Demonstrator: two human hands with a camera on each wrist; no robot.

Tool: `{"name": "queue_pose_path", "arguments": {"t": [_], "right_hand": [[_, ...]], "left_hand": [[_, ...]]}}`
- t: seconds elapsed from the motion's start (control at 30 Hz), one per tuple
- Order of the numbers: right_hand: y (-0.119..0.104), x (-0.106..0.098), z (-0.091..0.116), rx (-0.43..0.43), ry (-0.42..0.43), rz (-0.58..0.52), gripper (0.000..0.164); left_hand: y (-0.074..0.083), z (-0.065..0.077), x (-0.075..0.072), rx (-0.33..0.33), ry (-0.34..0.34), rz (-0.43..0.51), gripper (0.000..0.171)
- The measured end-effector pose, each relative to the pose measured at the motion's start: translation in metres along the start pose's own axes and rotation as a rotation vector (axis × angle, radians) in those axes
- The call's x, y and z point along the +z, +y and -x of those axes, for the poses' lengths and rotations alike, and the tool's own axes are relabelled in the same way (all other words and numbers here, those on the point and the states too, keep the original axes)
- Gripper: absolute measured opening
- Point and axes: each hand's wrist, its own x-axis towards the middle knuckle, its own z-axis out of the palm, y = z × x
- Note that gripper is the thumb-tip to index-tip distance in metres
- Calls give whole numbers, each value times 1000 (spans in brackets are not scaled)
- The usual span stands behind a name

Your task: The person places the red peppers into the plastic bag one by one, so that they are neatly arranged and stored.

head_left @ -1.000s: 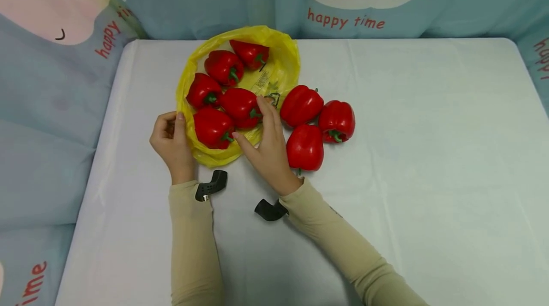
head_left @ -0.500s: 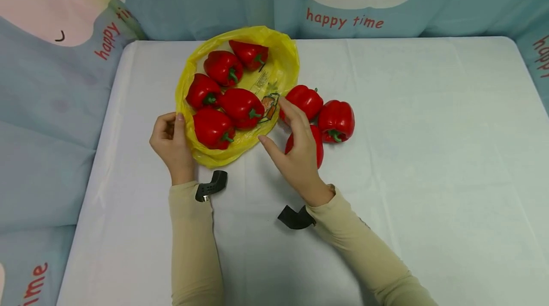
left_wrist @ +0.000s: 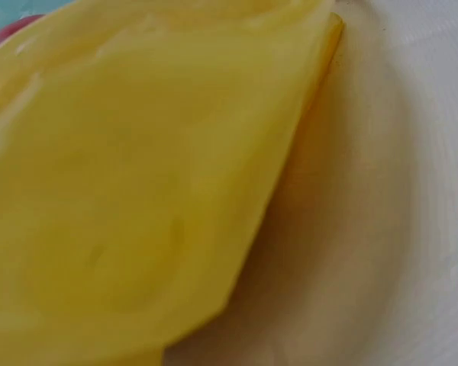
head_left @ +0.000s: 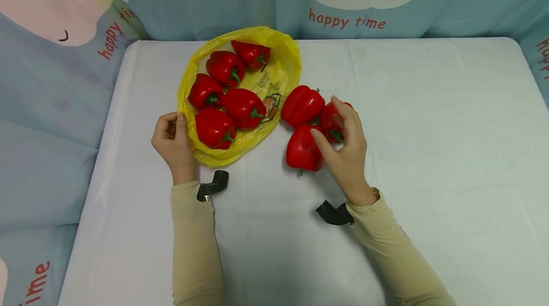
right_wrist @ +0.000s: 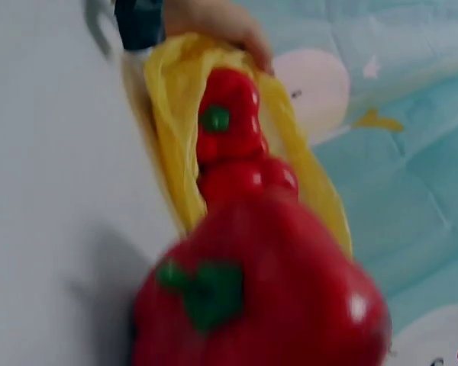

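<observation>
My left hand (head_left: 173, 148) pinches the left rim of a yellow plastic bag (head_left: 288, 60), whose film fills much of the left wrist view. Inside the bag lie several red bell peppers, one nearest that hand (head_left: 214, 128). Just right of the bag are three more on the table: a back pepper (head_left: 302, 106), a front pepper (head_left: 303, 149) and a right pepper (head_left: 329, 120). My right hand (head_left: 349, 153) reaches over the right pepper with thumb and fingers apart, partly hiding it. Close before the right wrist camera looms a red bell pepper (right_wrist: 275, 297) with a green stem.
A white cloth covers the table (head_left: 437, 153). Blue curtains (head_left: 206, 1) with printed cartoon faces hang behind and to the left. Each wrist carries a black camera mount, the left one (head_left: 213, 186) beside the bag's front edge, the right one (head_left: 334, 214) over the cloth.
My right hand has withdrawn from the peppers in the bag and moved right, over the loose peppers to the rightmost one. The left hand keeps its hold on the bag rim.
</observation>
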Motion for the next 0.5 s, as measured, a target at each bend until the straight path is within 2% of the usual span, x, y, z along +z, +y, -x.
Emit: {"name": "queue_pose_path", "arguments": {"t": [0.3,0.5], "right_hand": [[22,-36,1,82,91,80,54],[33,-48,6,155,98,61,53]], "left_hand": [[6,3,3,14,-13,-36,11],[2,2,1,12,0,-36,11]]}}
